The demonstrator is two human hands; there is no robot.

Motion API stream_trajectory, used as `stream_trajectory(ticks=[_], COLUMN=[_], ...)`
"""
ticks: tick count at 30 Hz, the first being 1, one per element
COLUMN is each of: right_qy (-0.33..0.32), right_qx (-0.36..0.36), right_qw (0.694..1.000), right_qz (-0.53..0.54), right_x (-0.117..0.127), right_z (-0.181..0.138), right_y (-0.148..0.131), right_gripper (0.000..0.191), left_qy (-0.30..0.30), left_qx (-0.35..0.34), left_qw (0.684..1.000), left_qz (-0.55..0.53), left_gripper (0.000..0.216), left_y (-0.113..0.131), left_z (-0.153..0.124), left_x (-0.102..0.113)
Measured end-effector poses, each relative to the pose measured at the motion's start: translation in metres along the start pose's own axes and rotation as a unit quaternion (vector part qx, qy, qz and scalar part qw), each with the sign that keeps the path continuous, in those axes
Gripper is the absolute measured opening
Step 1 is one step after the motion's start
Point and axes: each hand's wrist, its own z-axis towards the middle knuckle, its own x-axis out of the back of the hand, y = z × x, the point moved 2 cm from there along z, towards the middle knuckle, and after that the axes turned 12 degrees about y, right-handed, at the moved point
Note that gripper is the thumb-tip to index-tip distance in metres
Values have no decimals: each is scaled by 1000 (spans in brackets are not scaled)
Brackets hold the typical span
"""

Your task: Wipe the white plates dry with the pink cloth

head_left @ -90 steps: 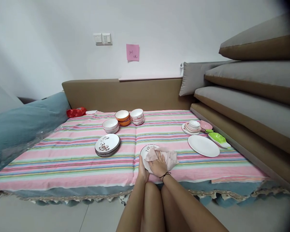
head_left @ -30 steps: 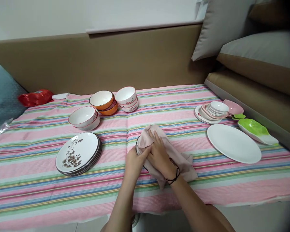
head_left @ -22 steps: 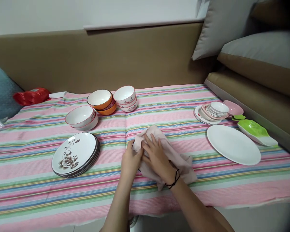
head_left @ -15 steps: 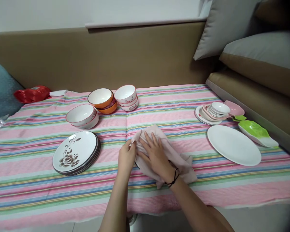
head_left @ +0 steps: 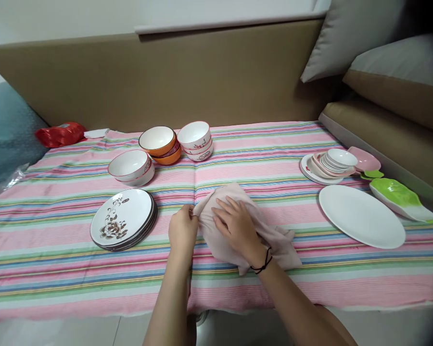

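A pale pink cloth is spread over a round shape on the striped tablecloth, most likely a plate, though it is hidden underneath. At the cloth's left edge, my left hand is closed, pinching the edge between thumb and fingers. My right hand, with a black cord at the wrist, lies flat on top of the cloth with its fingers stretched out. Left of my hands rests a stack of white plates with dark rims and a brown flower pattern.
Behind the plates are red-rimmed white bowls, orange bowls and more patterned bowls. An oval white plate, a green leaf-shaped dish and stacked small dishes sit at right. A red bundle lies far left.
My left hand has shifted slightly left along the cloth's edge. The right hand's fingers have drawn closer together. The dark plate rim seen under the cloth before is now covered. The view has shifted a little.
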Motion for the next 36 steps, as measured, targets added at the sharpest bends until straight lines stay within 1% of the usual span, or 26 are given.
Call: stream_trajectory(ticks=[2,4,7,10,14,17,20,24,26,28,30,33,36], right_qy=[17,26,20,5,-36,-55,-56,-42,-29,-22,-31,-54,-68], right_qx=[16,25,15,13,24,15,6,-2,-4,9,32,39,20], right_qw=[1000,999,999,1000,999,996,995,996,997,999,999,997,995], right_qz=[17,35,40,13,-32,-62,-80,-78,-68,-48,-24,-28,-68], right_x=[1,0,-1,-2,-3,-4,-5,-8,-13,-18,-22,-23,-16], right_z=[1,1,0,-1,-5,-9,-11,-9,-7,-5,-6,-10,-13], right_y=[1,5,12,15,11,9,8,6,5,3,1,-1,3], right_gripper=[29,30,32,32,53,58,59,56,53,49,49,53,54], left_qy=[-1,11,35,24,6,22,40,88,78,41,18,18,15], left_qx=[3,11,22,32,39,33,29,20,23,29,32,21,13], left_qw=[1000,1000,999,999,999,999,999,994,990,982,975,975,980], left_qz=[-16,-13,-1,-5,19,37,7,-62,-117,-182,-220,-220,-198], left_gripper=[27,31,33,28,17,17,21,21,23,24,21,18,18], left_y=[-3,-6,-7,-6,-3,0,2,1,0,-1,-1,0,3], left_z=[1,1,2,2,1,1,1,5,7,9,9,8,6], left_x=[1,3,6,7,7,9,9,5,-1,-9,-15,-19,-17])
